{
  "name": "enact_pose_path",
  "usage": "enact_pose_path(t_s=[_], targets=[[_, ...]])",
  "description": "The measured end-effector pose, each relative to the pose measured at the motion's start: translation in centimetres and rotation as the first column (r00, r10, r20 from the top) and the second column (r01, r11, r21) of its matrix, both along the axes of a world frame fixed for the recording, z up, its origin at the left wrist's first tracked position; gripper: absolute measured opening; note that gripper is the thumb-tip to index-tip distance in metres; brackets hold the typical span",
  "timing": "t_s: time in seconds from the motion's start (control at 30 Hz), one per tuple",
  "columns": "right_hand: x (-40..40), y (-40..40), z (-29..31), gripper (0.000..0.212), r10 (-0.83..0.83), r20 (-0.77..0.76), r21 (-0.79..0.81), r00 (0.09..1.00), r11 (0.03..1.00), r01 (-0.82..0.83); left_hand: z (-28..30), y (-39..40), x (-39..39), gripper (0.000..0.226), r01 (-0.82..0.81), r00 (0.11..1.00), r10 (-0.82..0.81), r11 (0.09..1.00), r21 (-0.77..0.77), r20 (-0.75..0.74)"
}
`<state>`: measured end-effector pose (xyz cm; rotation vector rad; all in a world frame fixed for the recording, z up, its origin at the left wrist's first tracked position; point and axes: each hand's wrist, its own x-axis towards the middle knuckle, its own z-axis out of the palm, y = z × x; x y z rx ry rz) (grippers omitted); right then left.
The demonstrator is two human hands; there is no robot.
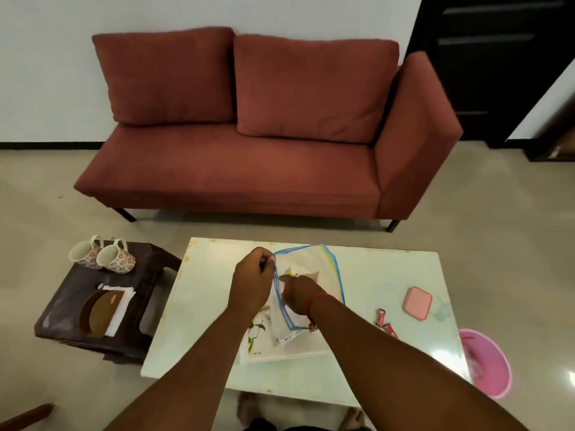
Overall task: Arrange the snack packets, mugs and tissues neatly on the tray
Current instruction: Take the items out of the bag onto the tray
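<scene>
Left hand pinches the clear bag's open rim; right hand reaches inside, grip hidden. Bare worktop lies rightward.

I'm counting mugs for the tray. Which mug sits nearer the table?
The right-hand floral mug on the dark stool; the other mug lies farther left.

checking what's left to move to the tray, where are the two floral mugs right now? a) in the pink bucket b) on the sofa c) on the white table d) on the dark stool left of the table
d: both floral mugs lie tipped on their sides at the far end of the dark stool, left of the white table.
</scene>
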<state>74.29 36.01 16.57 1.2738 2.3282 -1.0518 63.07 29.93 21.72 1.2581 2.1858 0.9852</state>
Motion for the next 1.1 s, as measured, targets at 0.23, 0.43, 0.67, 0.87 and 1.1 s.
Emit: enact_pose_path(t_s=[0.23, 0.43, 0.67, 0.87, 1.1], targets=[[3.8, 2.3, 1.2, 0.041, 0.053, 0.11, 0.197, 0.993, 0.978, -0.074, 2.0, 1.0, 3.5, 0.012, -0.059, 0.997, 0.057, 0.997, 0.048, 0.056], [3.3, 2.5, 3.2, 0.015, -0.06, -0.255, 0.356, 0.965, 0.922, 0.151, 1.2, 0.5, 1.2, 0.017, -0.169, 0.985, 0.169, 0.986, 0.017, -0.031], [2.3, 1.0, 3.6, 0.011, -0.133, -0.602, 0.329, 0.787, 0.857, 0.396, -1.9, -2.7, -5.6, 0.018, -0.411, 0.91, 0.402, 0.906, -0.101, -0.099], [0.7, -1.3, -1.9, 0.012, -0.565, -0.632, -0.019, 0.53, 0.695, 0.718, -4.2, -6.0, -12.2, 0.02, -0.482, 0.874, 0.459, 0.862, -0.156, -0.16], [-4.6, -4.6, -11.8, 0.021, -0.545, -0.277, 0.06, 0.791, 0.812, 0.581, -7.8, -9.6, -18.5, 0.02, -0.42, 0.903, 0.389, 0.889, -0.185, -0.183]])
